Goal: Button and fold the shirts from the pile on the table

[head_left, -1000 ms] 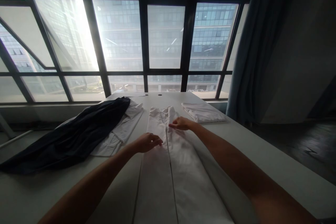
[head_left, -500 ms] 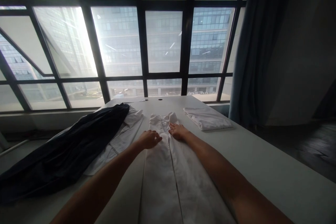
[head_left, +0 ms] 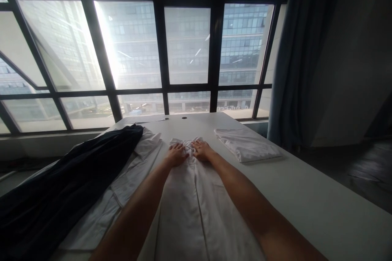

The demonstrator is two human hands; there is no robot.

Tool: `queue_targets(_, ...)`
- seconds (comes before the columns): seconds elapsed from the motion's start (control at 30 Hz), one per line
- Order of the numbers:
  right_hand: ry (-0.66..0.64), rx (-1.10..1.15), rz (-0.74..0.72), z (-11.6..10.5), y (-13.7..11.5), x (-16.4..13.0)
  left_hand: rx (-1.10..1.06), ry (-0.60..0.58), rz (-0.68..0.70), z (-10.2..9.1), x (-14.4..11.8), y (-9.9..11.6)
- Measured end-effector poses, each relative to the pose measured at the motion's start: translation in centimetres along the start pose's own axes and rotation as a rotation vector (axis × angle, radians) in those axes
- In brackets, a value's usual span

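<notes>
Both my hands flat on the collar end of the white shirt.

My left hand [head_left: 177, 155] and right hand [head_left: 201, 150] lie open, palms down, side by side on the far end of the shirt [head_left: 196, 208], gripping nothing. The shirt lies lengthwise down the middle of the table [head_left: 306, 195]. A dark garment [head_left: 67, 179] over a second white shirt [head_left: 134, 171] lies to its left; a folded white cloth [head_left: 246, 144] lies to its right, apart.

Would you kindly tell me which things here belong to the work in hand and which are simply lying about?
In hand:
white shirt, flat under both hands
left hand
right hand

Lying about:
dark garment
second white shirt
folded white cloth
</notes>
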State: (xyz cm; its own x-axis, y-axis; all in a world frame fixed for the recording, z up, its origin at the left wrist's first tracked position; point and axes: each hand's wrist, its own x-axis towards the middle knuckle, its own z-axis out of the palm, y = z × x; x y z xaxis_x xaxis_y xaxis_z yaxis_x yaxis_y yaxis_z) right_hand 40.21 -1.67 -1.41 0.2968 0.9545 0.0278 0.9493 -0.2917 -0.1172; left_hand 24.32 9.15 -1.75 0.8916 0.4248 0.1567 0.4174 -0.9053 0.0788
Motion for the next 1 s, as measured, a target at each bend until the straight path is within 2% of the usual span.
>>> queue_targets(0.07,-0.046,0.015,-0.017,0.2,0.5,0.5,-0.026,-0.006,-0.007,0.6,0.3,-0.5)
queue_targets(0.17,-0.036,0.026,-0.058,0.1,0.9,0.7,-0.063,-0.041,0.007,0.7,0.9,-1.2)
queue_targets(0.23,0.035,0.042,-0.048,0.1,1.0,0.6,-0.078,-0.059,0.011,0.3,1.5,-1.6)
queue_targets(0.37,0.234,0.031,0.045,0.7,1.0,0.4,-0.051,0.024,-0.065,0.1,2.2,-2.6)
queue_targets(0.43,0.265,0.025,0.095,1.0,1.0,0.5,-0.051,-0.007,-0.099,0.5,2.2,-3.1)
queue_targets(0.5,0.218,0.054,0.149,1.2,1.2,0.7,-0.066,-0.069,-0.118,0.8,2.2,-3.5)
queue_targets(0.57,0.111,0.094,0.189,1.2,1.4,0.9,-0.07,-0.101,-0.115,0.9,2.2,-3.5)
queue_targets(0.67,-0.011,0.118,0.22,0.8,1.7,1.2,-0.03,-0.058,-0.128,0.6,1.9,-2.9)
queue_targets(0.73,-0.038,0.112,0.223,0.6,1.8,1.5,0.01,-0.002,-0.154,0.2,1.1,-2.1)
queue_targets(0.8,-0.047,0.097,0.22,0.3,1.7,1.7,0.007,-0.027,-0.174,0.0,-0.1,-1.4)
queue_targets(0.9,0.068,0.024,0.267,-0.1,0.7,1.4,-0.046,-0.134,-0.159,0.2,-2.0,-0.7)
queue_targets(1.0,0.201,-0.048,0.315,-0.7,-1.1,-0.6,-0.05,-0.108,-0.151,0.7,-2.7,-0.9)
